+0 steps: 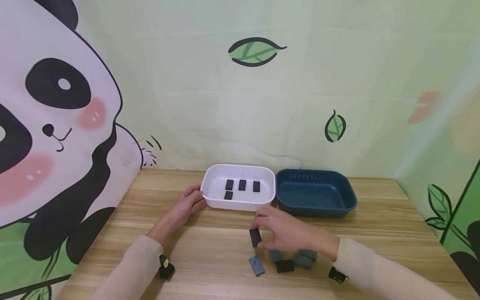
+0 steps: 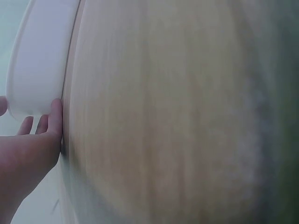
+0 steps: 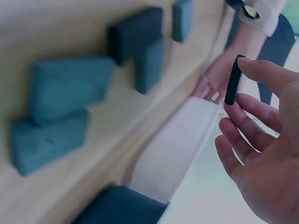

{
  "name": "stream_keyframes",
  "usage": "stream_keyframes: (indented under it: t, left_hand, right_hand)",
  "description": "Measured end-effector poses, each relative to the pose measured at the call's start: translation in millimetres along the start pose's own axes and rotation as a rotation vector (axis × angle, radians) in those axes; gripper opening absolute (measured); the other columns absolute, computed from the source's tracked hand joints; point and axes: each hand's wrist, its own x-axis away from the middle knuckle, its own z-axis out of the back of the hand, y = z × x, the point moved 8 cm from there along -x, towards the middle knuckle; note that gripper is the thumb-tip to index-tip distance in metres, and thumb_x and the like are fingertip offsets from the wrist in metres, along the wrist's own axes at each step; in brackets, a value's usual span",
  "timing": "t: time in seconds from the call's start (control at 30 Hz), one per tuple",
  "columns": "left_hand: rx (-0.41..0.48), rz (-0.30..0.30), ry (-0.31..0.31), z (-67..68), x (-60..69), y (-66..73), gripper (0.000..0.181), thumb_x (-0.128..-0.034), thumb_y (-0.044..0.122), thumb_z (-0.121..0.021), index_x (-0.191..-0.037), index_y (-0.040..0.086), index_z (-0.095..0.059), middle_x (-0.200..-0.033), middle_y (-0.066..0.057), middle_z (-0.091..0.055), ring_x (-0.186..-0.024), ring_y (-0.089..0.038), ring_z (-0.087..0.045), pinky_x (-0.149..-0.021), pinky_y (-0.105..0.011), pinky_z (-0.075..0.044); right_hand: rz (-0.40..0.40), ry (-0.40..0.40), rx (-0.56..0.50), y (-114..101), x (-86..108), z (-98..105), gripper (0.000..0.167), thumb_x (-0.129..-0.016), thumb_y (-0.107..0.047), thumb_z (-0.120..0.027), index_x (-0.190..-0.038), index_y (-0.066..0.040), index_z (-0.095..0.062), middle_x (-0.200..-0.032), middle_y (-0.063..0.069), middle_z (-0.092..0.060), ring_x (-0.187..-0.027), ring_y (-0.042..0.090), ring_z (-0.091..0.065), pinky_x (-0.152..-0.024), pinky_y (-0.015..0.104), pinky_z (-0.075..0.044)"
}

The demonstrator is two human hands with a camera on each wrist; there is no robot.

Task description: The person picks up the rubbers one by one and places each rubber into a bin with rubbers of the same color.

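Observation:
My right hand [image 1: 283,229] pinches a black rectangular block [image 1: 255,238] between thumb and fingers, just above the table in front of the white bin [image 1: 236,205]. In the right wrist view the same block [image 3: 234,81] stands on edge between the thumb tip and a fingertip. My left hand [image 1: 187,202] rests against the left end of the white bin, its fingers [image 2: 55,116] touching the end wall. Several black blocks [image 1: 242,185] lie flat inside that bin. Below my right hand are a blue-grey block [image 1: 256,265], another black block [image 1: 285,266] and several bluish blocks [image 1: 303,261].
A dark blue bin [image 1: 316,211] stands right beside the white one, near the wall. Behind both hangs a green cloth [image 1: 180,104] with a panda and leaves. The table [image 1: 210,258] has a wood-grain top.

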Motion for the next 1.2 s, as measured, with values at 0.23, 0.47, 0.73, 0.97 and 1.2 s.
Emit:
stream_keyframes:
  t: [0.23, 0.47, 0.73, 0.97, 1.2]
  left_hand:
    - [0.007, 0.001, 0.003, 0.0, 1.4, 0.7, 0.057, -0.1114, 0.01, -0.046, -0.161, -0.008, -0.026, -0.163, -0.029, -0.035, -0.15, -0.039, -0.039, -0.115, -0.037, -0.049]
    - [0.014, 0.007, 0.001, 0.7, 0.8, 0.5, 0.057, -0.1118, 0.012, -0.046, -0.161, -0.008, -0.026, -0.164, -0.027, -0.033, -0.151, -0.038, -0.038, -0.116, -0.039, -0.047]
    - [0.011, 0.008, 0.01, 0.3, 1.7, 0.0, 0.057, -0.1115, 0.013, -0.047, -0.161, -0.007, -0.027, -0.163, -0.028, -0.035, -0.15, -0.038, -0.04, -0.115, -0.039, -0.048]
    - [0.015, 0.018, 0.01, 0.4, 2.4, -0.8, 0.056, -0.1121, 0.012, -0.046, -0.162, -0.006, -0.027, -0.164, -0.027, -0.035, -0.15, -0.038, -0.04, -0.116, -0.039, -0.048]
    - [0.018, 0.01, 0.019, 1.6, 0.7, -1.4, 0.055, -0.112, 0.013, -0.046, -0.161, -0.006, -0.029, -0.163, -0.027, -0.037, -0.149, -0.037, -0.042, -0.114, -0.037, -0.05]
  right_hand:
    - [-0.087, 0.053, -0.121, 16.4, -25.5, 18.6, 0.035, -0.093, -0.028, -0.085, -0.122, -0.012, -0.074, -0.119, -0.002, -0.068, -0.113, 0.017, -0.059, -0.1, 0.038, -0.056]
    - [-0.147, 0.154, -0.208, 37.9, -51.2, 24.6, 0.038, -0.092, -0.024, -0.085, -0.122, -0.006, -0.073, -0.114, 0.006, -0.072, -0.11, 0.028, -0.065, -0.099, 0.046, -0.058]
    - [-0.219, 0.196, -0.227, 64.0, -77.3, 16.5, 0.039, -0.092, -0.022, -0.085, -0.124, -0.002, -0.073, -0.113, 0.01, -0.073, -0.107, 0.031, -0.066, -0.098, 0.042, -0.06]
    - [-0.295, 0.2, -0.205, 87.6, -94.8, 3.9, 0.036, -0.092, -0.018, -0.084, -0.12, 0.002, -0.074, -0.11, 0.014, -0.074, -0.104, 0.031, -0.069, -0.095, 0.04, -0.061]
    - [-0.378, 0.182, -0.152, 107.1, -106.8, -7.7, 0.033, -0.09, -0.015, -0.085, -0.116, 0.003, -0.075, -0.106, 0.014, -0.075, -0.099, 0.025, -0.068, -0.092, 0.039, -0.06]
